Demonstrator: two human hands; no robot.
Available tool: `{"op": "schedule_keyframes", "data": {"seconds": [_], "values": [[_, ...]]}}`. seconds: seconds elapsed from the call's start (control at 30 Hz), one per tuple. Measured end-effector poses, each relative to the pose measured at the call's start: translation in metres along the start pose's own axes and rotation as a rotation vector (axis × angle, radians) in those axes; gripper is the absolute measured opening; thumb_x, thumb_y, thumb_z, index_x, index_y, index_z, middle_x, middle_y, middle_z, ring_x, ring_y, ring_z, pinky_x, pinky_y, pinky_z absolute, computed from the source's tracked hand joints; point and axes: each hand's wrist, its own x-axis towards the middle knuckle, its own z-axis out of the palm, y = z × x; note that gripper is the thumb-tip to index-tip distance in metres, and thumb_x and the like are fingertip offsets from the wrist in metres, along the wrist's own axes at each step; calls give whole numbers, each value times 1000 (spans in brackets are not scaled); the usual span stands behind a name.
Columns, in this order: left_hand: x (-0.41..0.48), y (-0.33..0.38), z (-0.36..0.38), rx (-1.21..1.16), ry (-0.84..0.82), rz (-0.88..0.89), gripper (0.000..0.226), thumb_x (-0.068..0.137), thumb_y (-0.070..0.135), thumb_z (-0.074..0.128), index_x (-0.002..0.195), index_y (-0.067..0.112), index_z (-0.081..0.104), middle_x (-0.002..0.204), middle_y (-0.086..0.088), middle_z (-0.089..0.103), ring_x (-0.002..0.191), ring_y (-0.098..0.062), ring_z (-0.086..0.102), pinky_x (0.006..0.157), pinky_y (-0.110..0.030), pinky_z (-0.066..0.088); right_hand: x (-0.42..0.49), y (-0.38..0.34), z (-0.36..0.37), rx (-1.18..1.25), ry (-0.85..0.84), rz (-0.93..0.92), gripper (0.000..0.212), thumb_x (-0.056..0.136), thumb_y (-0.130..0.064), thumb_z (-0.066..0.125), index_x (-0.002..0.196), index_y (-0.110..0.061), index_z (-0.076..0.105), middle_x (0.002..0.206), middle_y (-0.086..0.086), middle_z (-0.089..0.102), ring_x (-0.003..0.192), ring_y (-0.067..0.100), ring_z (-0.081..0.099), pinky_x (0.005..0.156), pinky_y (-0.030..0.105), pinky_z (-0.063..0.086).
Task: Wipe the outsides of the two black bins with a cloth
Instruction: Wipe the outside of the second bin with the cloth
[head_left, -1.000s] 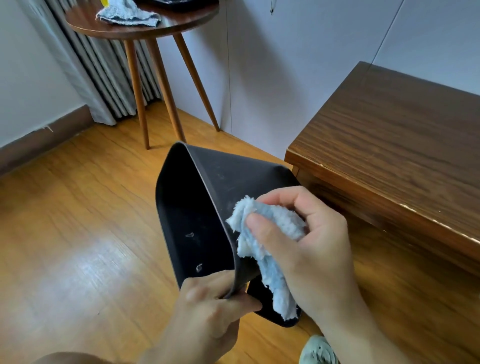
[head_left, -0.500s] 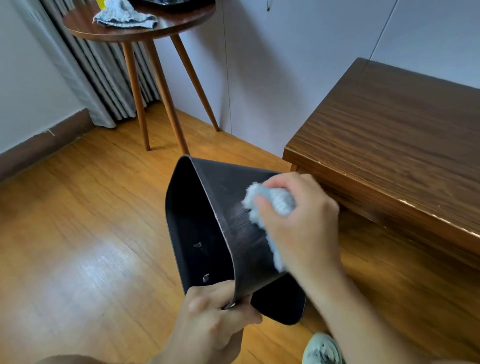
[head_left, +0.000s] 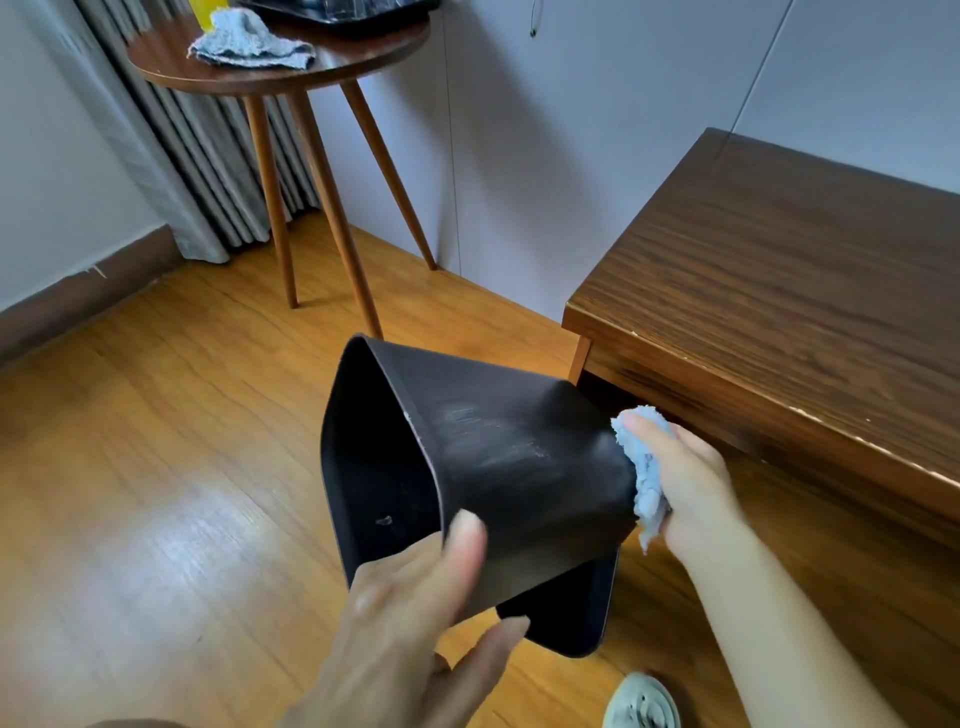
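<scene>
A black bin (head_left: 519, 457) is held on its side above the floor, its open mouth facing left. My left hand (head_left: 405, 623) grips it at the near rim, thumb pressed on the outer wall. My right hand (head_left: 691, 478) is closed on a light blue fluffy cloth (head_left: 641, 467), which presses against the bin's base end on the right. Faint wipe streaks show on the upper wall. Under the held bin a second black rounded shape (head_left: 566, 618) sticks out; I cannot tell whether it is the other bin.
A dark wooden desk (head_left: 779, 291) stands close on the right, its edge near my right hand. At the back left, a round three-legged table (head_left: 332, 67) carries a grey-blue cloth (head_left: 249, 44). Wooden floor lies to the left. A shoe (head_left: 641, 701) shows below.
My right hand has slid the cloth along the bin's outer wall from near the rim to the base end. My left thumb has shifted flat onto the wall.
</scene>
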Motion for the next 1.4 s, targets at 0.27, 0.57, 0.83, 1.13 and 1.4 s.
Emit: {"op": "schedule_keyframes", "data": {"seconds": [0.27,0.57,0.83,1.13,1.4], "values": [[10,21,4,-392,504,-307,85,85,65,59,157,54,14,126,48,50,117,23,47,95,-20,49,-19,-1,12,-35,-42,-153,31,80,-19,86,103,-27,66,104,-2,71,96,19,69,66,31,58],[32,-7,-18,-51,572,-413,47,88,28,77,131,44,66,105,37,63,101,18,59,80,-4,49,-35,13,18,-14,30,-361,37,81,-21,85,111,-29,65,107,-7,69,98,18,70,68,28,59],[38,-12,-22,-353,685,-496,52,110,28,41,159,37,27,111,55,46,106,29,49,86,-12,41,-42,7,17,61,22,-448,30,83,-19,83,100,-34,64,105,-10,69,97,18,70,70,30,60],[46,-12,-42,-716,632,-663,14,95,44,63,101,34,71,93,8,79,93,-19,75,82,-39,56,-36,18,13,7,-58,-414,32,84,-9,80,105,-26,64,113,-6,73,103,22,71,78,37,61],[38,-9,-44,-370,664,-252,12,92,33,61,101,35,69,97,6,73,89,-14,70,72,-32,58,-18,26,5,78,-200,-241,33,86,6,71,110,-15,63,110,-2,75,107,25,70,75,31,56]]}}
